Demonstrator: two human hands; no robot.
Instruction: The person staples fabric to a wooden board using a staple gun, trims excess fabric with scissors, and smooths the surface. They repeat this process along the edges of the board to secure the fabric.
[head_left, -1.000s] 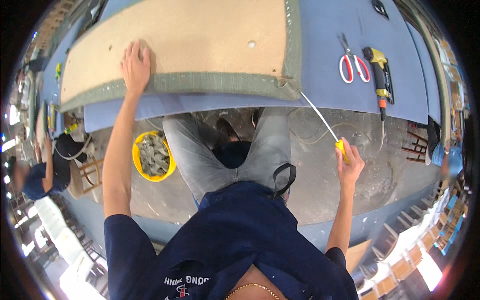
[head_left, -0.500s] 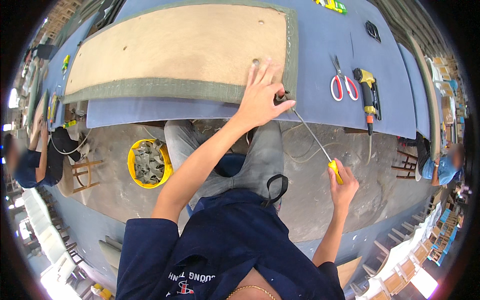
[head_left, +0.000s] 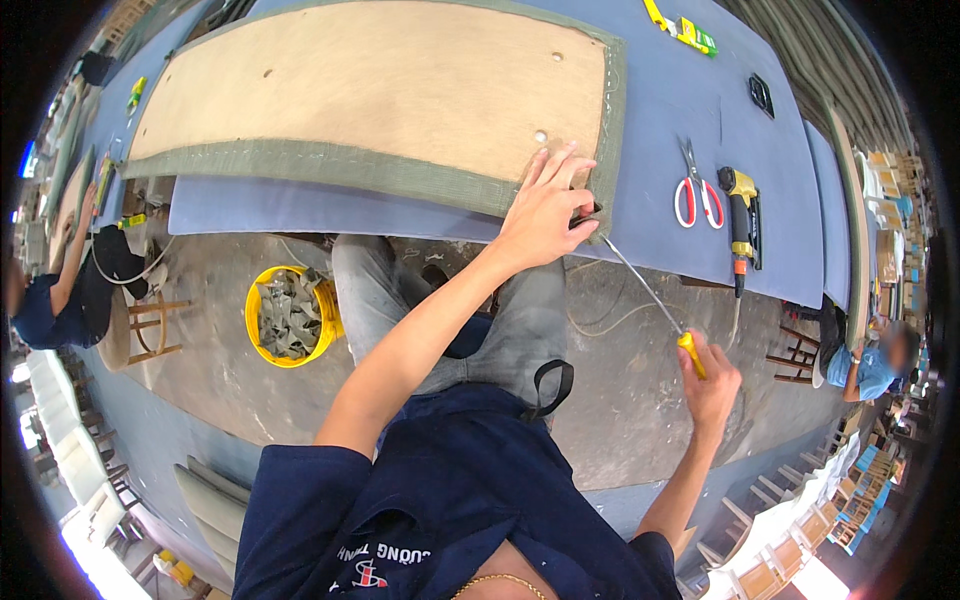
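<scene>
A long wooden panel [head_left: 380,90] with green-grey fabric wrapped and stapled along its edges [head_left: 400,163] lies on the blue table. My left hand [head_left: 548,212] rests at its near right corner, thumb and forefinger closed on a fold of the fabric while the other fingers lie on the wood. Low on the right, my right hand [head_left: 712,385] grips the yellow handle of a screwdriver [head_left: 650,288]. Its long metal shaft slants up to the fabric corner beside my left thumb; the exact contact of the tip is hard to make out.
Red-and-white-handled scissors [head_left: 698,190] and a black-and-gold staple gun [head_left: 741,220] lie right of the panel. Farther back are a black object [head_left: 761,95] and a green-yellow box [head_left: 694,36]. A yellow bucket of fabric scraps [head_left: 329,325] stands on the floor. Other people sit at both sides.
The view has shifted a little, so the panel and tools sit slightly farther right and lower. Both hands keep their hold, with the screwdriver still angled toward the corner.
</scene>
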